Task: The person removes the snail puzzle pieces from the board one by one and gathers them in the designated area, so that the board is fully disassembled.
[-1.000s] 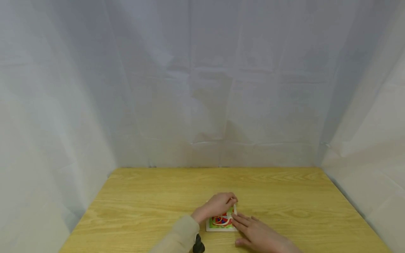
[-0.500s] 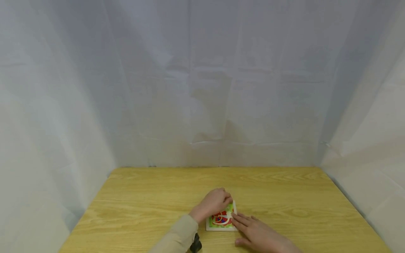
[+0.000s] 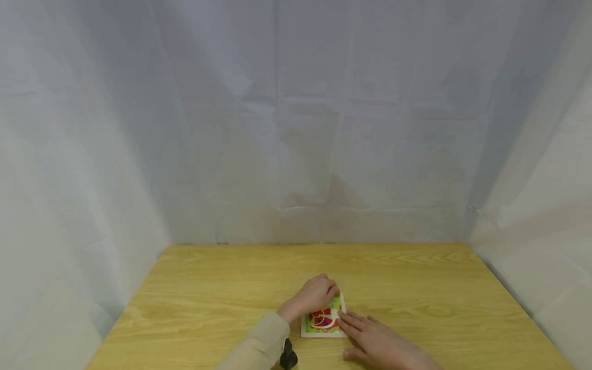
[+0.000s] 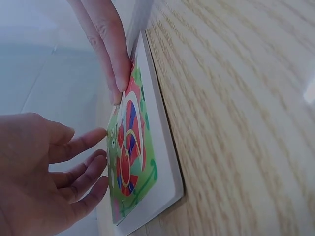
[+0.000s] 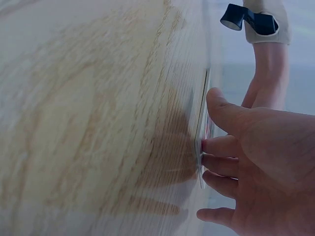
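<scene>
On the table lies a small square puzzle board (image 3: 319,336) with a pale rim and a snail-like picture in red, blue and green. My left hand (image 3: 312,295) reaches over its far left part. In the left wrist view the bent fingers of the left hand (image 4: 54,172) have their tips at the picture's surface, with nothing seen held between them. My right hand (image 3: 376,339) lies at the board's right side, its straight fingers resting on the rim. The left hand hides the board's far left corner.
The board rests on a wood-grain table (image 3: 208,288). White sheeting (image 3: 296,128) hangs behind the table and along both sides. A dark wrist camera (image 3: 289,355) sits below the left sleeve.
My left hand has moved a little left and away from me, off the board's far right corner, then stayed nearly still. The right hand and the board look unmoved.
</scene>
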`<state>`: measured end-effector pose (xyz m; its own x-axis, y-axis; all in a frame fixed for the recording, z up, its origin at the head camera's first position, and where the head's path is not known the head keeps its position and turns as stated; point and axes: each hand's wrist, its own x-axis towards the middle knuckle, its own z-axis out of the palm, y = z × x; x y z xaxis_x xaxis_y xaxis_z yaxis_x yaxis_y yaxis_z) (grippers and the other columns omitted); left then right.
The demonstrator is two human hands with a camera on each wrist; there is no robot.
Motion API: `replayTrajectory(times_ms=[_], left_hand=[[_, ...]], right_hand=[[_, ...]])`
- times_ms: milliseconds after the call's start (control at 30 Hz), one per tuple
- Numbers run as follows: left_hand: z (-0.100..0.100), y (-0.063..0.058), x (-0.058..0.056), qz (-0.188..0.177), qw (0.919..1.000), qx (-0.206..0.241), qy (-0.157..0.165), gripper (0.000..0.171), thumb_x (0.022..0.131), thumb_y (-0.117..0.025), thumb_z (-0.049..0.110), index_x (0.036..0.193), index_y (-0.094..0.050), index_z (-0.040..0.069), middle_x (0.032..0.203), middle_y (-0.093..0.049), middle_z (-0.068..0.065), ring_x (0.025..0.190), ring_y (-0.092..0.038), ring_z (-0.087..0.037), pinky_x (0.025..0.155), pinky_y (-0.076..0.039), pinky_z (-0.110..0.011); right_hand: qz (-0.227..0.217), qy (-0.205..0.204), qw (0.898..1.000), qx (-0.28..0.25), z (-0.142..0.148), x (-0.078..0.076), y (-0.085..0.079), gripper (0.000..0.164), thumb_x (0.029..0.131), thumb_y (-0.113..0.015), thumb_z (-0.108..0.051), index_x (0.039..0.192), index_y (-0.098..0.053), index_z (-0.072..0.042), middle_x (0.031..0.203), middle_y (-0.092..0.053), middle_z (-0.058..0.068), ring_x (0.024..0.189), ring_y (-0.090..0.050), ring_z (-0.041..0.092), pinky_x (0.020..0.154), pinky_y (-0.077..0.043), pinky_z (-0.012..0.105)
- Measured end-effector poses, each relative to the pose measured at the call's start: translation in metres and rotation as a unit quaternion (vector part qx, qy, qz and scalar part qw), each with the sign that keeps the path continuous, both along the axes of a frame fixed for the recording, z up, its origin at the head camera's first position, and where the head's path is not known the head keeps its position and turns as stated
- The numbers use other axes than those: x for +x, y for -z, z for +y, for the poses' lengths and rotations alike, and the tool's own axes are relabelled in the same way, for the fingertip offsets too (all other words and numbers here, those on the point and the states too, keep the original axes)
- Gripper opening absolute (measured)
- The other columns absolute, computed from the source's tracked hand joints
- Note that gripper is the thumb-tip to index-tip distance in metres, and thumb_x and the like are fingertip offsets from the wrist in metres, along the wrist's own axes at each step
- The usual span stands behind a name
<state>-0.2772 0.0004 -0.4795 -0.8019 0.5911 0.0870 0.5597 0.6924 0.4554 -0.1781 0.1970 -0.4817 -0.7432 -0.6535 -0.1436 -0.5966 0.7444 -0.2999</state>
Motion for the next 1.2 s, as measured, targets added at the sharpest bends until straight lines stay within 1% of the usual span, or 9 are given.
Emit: replayTrajectory(times_ms=[100, 200, 333, 400, 467, 667, 900, 1067, 1200], left_hand=[[-0.0005, 0.0005, -0.0001, -0.003, 0.9999, 0.012, 0.004, 0.02, 0.105, -0.056, 0.018, 0.102, -0.074, 0.01, 0.093, -0.063, 0.001, 0.081, -0.056, -0.008, 0.076, -0.051, -0.027], [-0.0021, 0.0005, 0.0001, -0.008, 0.9998, 0.013, 0.013, 0.013, 0.101, -0.06, 0.008, 0.104, -0.073, 0.01, 0.095, -0.063, 0.001, 0.087, -0.058, -0.009, 0.082, -0.051, -0.026], [-0.0048, 0.0007, -0.0006, -0.013, 0.9995, 0.008, 0.027, 0.028, 0.088, -0.063, -0.01, 0.106, -0.072, 0.009, 0.099, -0.065, 0.0, 0.095, -0.061, -0.012, 0.089, -0.051, -0.026], [-0.0056, 0.0006, -0.0012, -0.016, 0.9994, 0.008, 0.03, 0.034, 0.083, -0.064, -0.014, 0.107, -0.071, 0.008, 0.1, -0.065, -0.001, 0.095, -0.062, -0.013, 0.088, -0.051, -0.026], [-0.0061, 0.0006, -0.0014, -0.021, 0.9993, 0.009, 0.03, 0.037, 0.08, -0.064, -0.016, 0.107, -0.071, 0.008, 0.1, -0.065, -0.001, 0.094, -0.061, -0.013, 0.087, -0.051, -0.025], [-0.0069, 0.0037, -0.002, -0.03, 0.9992, 0.012, 0.023, 0.038, 0.08, -0.065, -0.016, 0.108, -0.071, 0.009, 0.101, -0.062, 0.001, 0.093, -0.058, -0.01, 0.087, -0.05, -0.025], [-0.0065, 0.0064, -0.0035, -0.042, 0.9979, 0.042, 0.027, 0.043, 0.077, -0.064, -0.02, 0.106, -0.069, 0.01, 0.102, -0.068, 0.002, 0.093, -0.061, -0.009, 0.085, -0.052, -0.023], [-0.0074, 0.0054, -0.0028, -0.049, 0.9968, 0.055, 0.031, 0.039, 0.078, -0.067, -0.017, 0.106, -0.068, 0.01, 0.103, -0.069, 0.001, 0.095, -0.063, -0.011, 0.086, -0.052, -0.023], [-0.0084, 0.0047, -0.0021, -0.056, 0.9955, 0.07, 0.032, 0.034, 0.081, -0.066, -0.013, 0.107, -0.069, 0.009, 0.104, -0.07, -0.001, 0.096, -0.064, -0.012, 0.086, -0.052, -0.023]], right_hand=[[-0.008, 0.001, 1.0, -0.002, 0.0006, -0.001, 0.0008, 0.072, 0.103, -0.043, -0.058, 0.156, -0.039, -0.009, 0.163, -0.034, 0.007, 0.148, -0.034, 0.028, 0.109, -0.039, 0.059], [-0.002, 0.0, 1.0, -0.005, 0.0013, -0.0004, 0.0003, 0.071, 0.104, -0.043, -0.057, 0.156, -0.039, -0.008, 0.162, -0.035, 0.008, 0.148, -0.035, 0.029, 0.109, -0.039, 0.058], [0.014, -0.002, 1.0, -0.003, 0.0016, 0.0015, -0.0001, 0.071, 0.104, -0.045, -0.055, 0.155, -0.041, -0.006, 0.161, -0.037, 0.01, 0.146, -0.037, 0.031, 0.109, -0.04, 0.058], [0.017, -0.002, 1.0, -0.002, 0.0015, 0.0021, -0.0004, 0.071, 0.103, -0.046, -0.055, 0.154, -0.041, -0.006, 0.161, -0.038, 0.01, 0.146, -0.037, 0.031, 0.109, -0.04, 0.057], [0.015, 0.0, 1.0, -0.002, 0.0013, 0.0022, -0.0005, 0.071, 0.103, -0.046, -0.055, 0.154, -0.041, -0.006, 0.161, -0.038, 0.01, 0.147, -0.037, 0.031, 0.11, -0.039, 0.057], [0.016, -0.001, 1.0, 0.002, 0.0012, 0.0013, 0.0005, 0.071, 0.103, -0.046, -0.056, 0.154, -0.041, -0.006, 0.161, -0.038, 0.009, 0.147, -0.037, 0.031, 0.11, -0.04, 0.057], [0.007, -0.002, 1.0, -0.002, 0.002, 0.0001, 0.001, 0.071, 0.103, -0.045, -0.056, 0.155, -0.041, -0.007, 0.161, -0.038, 0.01, 0.147, -0.037, 0.03, 0.109, -0.041, 0.057], [0.024, -0.011, 1.0, -0.005, 0.0028, -0.0001, 0.0021, 0.071, 0.104, -0.044, -0.055, 0.154, -0.042, -0.005, 0.16, -0.039, 0.012, 0.145, -0.038, 0.032, 0.108, -0.042, 0.057], [0.013, -0.005, 1.0, -0.005, 0.0029, -0.0002, 0.003, 0.072, 0.104, -0.043, -0.057, 0.155, -0.04, -0.006, 0.161, -0.037, 0.01, 0.147, -0.036, 0.03, 0.109, -0.04, 0.058]])
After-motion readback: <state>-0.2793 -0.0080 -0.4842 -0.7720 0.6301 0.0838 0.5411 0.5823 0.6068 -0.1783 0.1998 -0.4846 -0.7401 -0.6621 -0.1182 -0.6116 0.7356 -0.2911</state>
